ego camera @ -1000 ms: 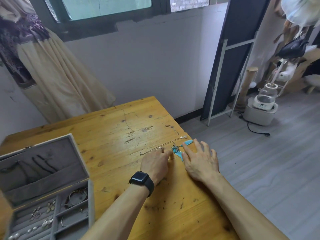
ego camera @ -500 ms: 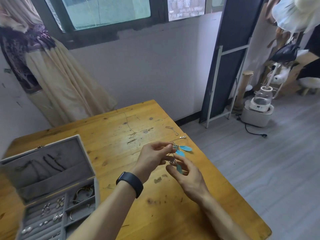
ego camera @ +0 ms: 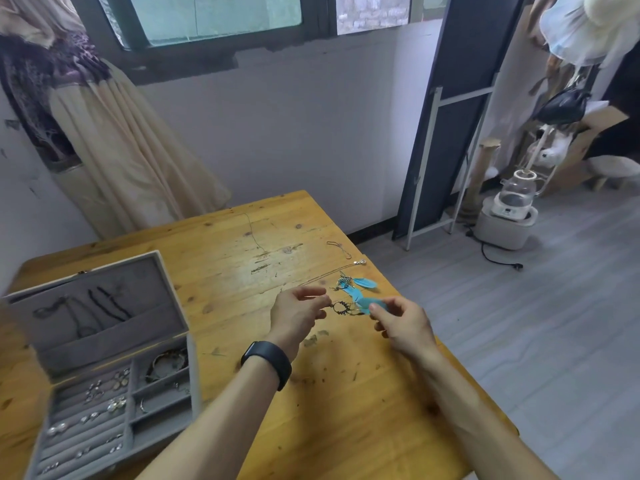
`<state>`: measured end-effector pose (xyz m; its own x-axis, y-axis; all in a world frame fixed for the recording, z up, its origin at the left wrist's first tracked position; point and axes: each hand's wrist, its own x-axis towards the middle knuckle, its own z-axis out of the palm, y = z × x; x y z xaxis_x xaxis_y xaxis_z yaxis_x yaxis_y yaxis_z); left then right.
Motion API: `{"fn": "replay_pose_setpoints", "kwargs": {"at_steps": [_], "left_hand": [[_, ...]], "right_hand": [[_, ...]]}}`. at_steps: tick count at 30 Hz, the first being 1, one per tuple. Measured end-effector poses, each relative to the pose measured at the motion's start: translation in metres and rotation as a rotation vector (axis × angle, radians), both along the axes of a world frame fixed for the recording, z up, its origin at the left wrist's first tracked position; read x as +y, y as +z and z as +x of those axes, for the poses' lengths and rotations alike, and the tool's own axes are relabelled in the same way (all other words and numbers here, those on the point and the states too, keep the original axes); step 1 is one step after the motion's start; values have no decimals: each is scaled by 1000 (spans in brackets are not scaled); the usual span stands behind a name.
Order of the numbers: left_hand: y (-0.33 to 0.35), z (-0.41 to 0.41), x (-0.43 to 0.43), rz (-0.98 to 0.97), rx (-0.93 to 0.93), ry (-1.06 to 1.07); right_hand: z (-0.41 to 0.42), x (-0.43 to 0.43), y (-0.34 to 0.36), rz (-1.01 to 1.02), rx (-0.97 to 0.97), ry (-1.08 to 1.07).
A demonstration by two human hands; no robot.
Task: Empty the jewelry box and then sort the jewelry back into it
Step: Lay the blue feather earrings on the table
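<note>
Turquoise feather and a dark wire hoop make up the earring, which is held stretched between both hands above the table. Its hook end is pinched by the thumb and fingertips of the left hand, and its feather is pinched by the thumb and forefinger of the right hand. A matching earring is left lying just beyond the hands, with a thin chain beside it. The jewelry box is seen standing open, well to the left of the left hand, with many pieces already set in its compartments.

The sorting-back step is judged to be in hand, with the feather pair among the last pieces outside the box. The held earring appears to be being straightened or freed. For the next move a light grip is called for, so that the feather is not creased. The earring then has to be carried across to a free compartment, and its partner fetched.

A second ago both hands were laid on the tabletop over the pair. Half a second ago the earring had been lifted, with the hands close together. Now the hands are drawn apart.
</note>
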<state>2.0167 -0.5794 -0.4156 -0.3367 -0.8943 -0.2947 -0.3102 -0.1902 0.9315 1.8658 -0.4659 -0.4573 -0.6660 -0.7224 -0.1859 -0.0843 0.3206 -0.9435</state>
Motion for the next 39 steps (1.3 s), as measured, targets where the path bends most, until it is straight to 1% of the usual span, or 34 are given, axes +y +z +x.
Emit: {"fn": "replay_pose_setpoints", "kwargs": {"at_steps": [4, 10, 12, 14, 17, 19, 22, 25, 28, 31, 33, 35, 38, 39], "left_hand": [[-13, -10, 3, -46, -122, 25], [-24, -24, 2, -156, -258, -32], [-25, -29, 2, -179, -261, -74], [-25, -34, 3, -200, -248, -118], [-21, -46, 8, -163, -162, -134], [-21, -51, 8, -151, -161, -129], [-28, -48, 5, -245, -310, -134], [-35, -37, 2, -331, -490, -103], [-40, -33, 2, -412, -561, -125], [-42, -35, 4, -527, -624, -145], [-44, -36, 4, -556, -632, -144], [-47, -35, 5, -580, -637, -147], [-49, -30, 9, -668, -635, -164], [-51, -28, 10, -699, -625, -170]], "right_hand": [[-25, -11, -1, 155, 196, 27], [-41, -29, 3, 305, 328, 37], [-46, -29, 5, 298, 338, 18], [-52, -26, 7, 255, 300, -30], [-60, -22, 12, 187, 242, -139], [-59, -23, 16, 171, 276, -167], [-51, -30, 15, 220, 385, -118], [-44, -37, 8, 358, 459, -38], [-40, -39, 4, 414, 534, -3], [-38, -37, 2, 397, 580, 4], [-37, -36, -2, 369, 608, -1], [-37, -35, -7, 316, 631, -8], [-32, -29, -16, 204, 645, -41], [-29, -27, -19, 165, 676, -58]]}}
